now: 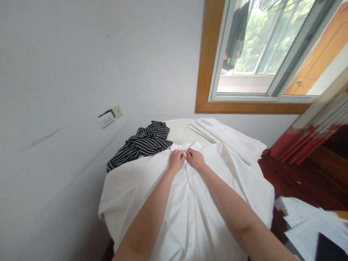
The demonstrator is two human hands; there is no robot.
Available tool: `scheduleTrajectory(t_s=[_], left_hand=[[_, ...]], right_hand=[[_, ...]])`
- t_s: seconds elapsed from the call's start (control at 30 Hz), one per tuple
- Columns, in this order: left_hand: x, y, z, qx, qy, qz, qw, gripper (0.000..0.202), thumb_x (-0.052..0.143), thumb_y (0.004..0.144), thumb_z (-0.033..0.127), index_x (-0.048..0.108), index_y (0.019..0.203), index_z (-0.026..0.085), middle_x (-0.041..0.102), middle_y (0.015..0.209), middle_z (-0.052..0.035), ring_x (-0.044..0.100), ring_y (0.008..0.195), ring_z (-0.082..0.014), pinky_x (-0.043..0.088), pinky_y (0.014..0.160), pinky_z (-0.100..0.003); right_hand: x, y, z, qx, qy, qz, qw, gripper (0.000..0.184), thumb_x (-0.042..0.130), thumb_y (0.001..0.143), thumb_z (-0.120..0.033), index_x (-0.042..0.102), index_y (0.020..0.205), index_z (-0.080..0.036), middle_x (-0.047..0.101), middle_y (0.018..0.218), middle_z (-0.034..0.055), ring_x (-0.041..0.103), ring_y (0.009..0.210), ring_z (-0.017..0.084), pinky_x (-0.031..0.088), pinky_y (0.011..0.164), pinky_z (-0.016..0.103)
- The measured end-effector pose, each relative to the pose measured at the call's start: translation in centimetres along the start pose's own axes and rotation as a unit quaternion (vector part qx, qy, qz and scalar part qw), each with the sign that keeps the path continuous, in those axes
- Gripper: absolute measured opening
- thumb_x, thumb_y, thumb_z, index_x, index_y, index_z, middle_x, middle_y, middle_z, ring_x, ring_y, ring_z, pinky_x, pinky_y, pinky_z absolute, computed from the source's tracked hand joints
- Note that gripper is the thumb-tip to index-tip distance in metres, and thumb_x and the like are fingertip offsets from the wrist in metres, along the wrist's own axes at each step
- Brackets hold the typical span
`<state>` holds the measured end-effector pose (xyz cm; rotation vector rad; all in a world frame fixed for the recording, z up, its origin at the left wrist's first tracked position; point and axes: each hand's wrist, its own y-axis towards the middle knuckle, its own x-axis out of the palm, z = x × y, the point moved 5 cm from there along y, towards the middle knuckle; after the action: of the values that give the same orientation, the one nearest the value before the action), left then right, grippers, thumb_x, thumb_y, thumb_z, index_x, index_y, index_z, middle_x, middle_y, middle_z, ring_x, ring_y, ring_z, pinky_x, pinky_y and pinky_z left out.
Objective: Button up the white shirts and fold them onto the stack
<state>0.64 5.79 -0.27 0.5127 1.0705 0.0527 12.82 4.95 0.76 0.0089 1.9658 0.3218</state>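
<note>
A white button-up shirt (152, 181) lies spread over a round cream table (179, 127), its collar toward the wall and its sleeves hanging out to both sides. Just below the collar, my left hand (177, 160) pinches the front edge of the shirt. Right beside it, my right hand (195, 158) is closed on the same placket from the other side. The fingertips of both hands nearly meet; whether a button is between them is too small to make out. Lower down, the button strip runs between my forearms.
Black-and-white striped cloth (144, 141) lies bunched at the table's left back. Folded white cloth (228, 136) rests at the right back. A wall socket (106, 119) is on the left; a wood-framed window (212, 105) is ahead. Papers (318, 228) and a dark object (330, 248) are at lower right.
</note>
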Motion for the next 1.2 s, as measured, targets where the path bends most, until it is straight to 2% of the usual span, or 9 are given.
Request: scheduleTrajectory(t_s=[0.2,0.37,0.47,0.67,0.9,1.03,1.2], left_hand=[[0.0,0.0,-0.3,-0.002,-0.051,0.04,0.998,0.012,0.052,0.085,0.022,0.062,0.083,0.018,0.058,0.08,-0.0043,0.054,0.083,-0.0171,0.042,0.081,-0.03],[0.1,0.2,-0.7,-0.018,-0.095,0.052,0.994,0.008,0.054,0.082,0.018,0.063,0.082,0.018,0.058,0.08,-0.0033,0.055,0.08,-0.0154,0.044,0.08,-0.029],[0.2,0.2,-0.7,-0.018,-0.102,0.049,0.993,0.007,0.055,0.082,0.018,0.063,0.082,0.017,0.057,0.08,-0.0033,0.055,0.08,-0.0151,0.045,0.079,-0.028],[0.3,0.2,-0.7,-0.012,-0.096,0.045,0.994,0.008,0.054,0.083,0.019,0.062,0.083,0.018,0.057,0.081,-0.0039,0.055,0.081,-0.0158,0.045,0.08,-0.03],[0.5,0.2,-1.0,-0.001,-0.122,0.045,0.991,0.007,0.055,0.082,0.017,0.061,0.084,0.017,0.057,0.083,-0.0044,0.056,0.081,-0.0157,0.046,0.08,-0.03],[0.4,0.3,-1.0,0.009,-0.132,0.046,0.99,0.005,0.055,0.081,0.018,0.06,0.082,0.017,0.055,0.081,-0.0037,0.055,0.081,-0.0163,0.047,0.079,-0.031],[0.4,0.1,-1.0,-0.009,-0.137,0.065,0.988,0.005,0.055,0.082,0.019,0.059,0.085,0.019,0.054,0.083,-0.0035,0.055,0.079,-0.0157,0.047,0.079,-0.031]], right_hand=[[0.1,0.0,0.2,0.009,0.022,0.001,1.0,0.037,0.025,0.099,-0.039,0.058,0.095,-0.022,0.067,0.087,0.0042,0.058,0.077,0.015,0.029,0.063,0.024],[0.1,0.0,1.1,-0.006,0.114,0.03,0.993,0.025,0.033,0.096,-0.034,0.054,0.097,-0.021,0.065,0.085,0.0026,0.057,0.076,0.015,0.032,0.064,0.023],[0.4,0.1,1.6,-0.034,0.187,0.032,0.981,0.018,0.041,0.091,-0.033,0.053,0.1,-0.022,0.062,0.077,-0.0013,0.054,0.069,0.013,0.034,0.062,0.022],[1.0,0.3,2.2,-0.06,0.265,0.018,0.962,0.019,0.046,0.083,-0.03,0.053,0.099,-0.022,0.053,0.062,-0.0066,0.048,0.057,0.011,0.035,0.057,0.021],[0.7,-0.2,1.6,-0.073,0.279,0.024,0.957,0.017,0.044,0.077,-0.02,0.057,0.088,-0.021,0.053,0.065,-0.0048,0.047,0.059,0.011,0.035,0.058,0.021],[0.9,-0.2,1.7,-0.077,0.331,0.035,0.94,0.017,0.047,0.077,-0.024,0.054,0.093,-0.021,0.051,0.062,-0.0067,0.047,0.057,0.01,0.036,0.057,0.021],[1.2,-0.2,2.0,-0.064,0.369,0.04,0.926,0.023,0.048,0.077,-0.023,0.053,0.099,-0.021,0.054,0.064,-0.0065,0.048,0.056,0.009,0.038,0.056,0.021]])
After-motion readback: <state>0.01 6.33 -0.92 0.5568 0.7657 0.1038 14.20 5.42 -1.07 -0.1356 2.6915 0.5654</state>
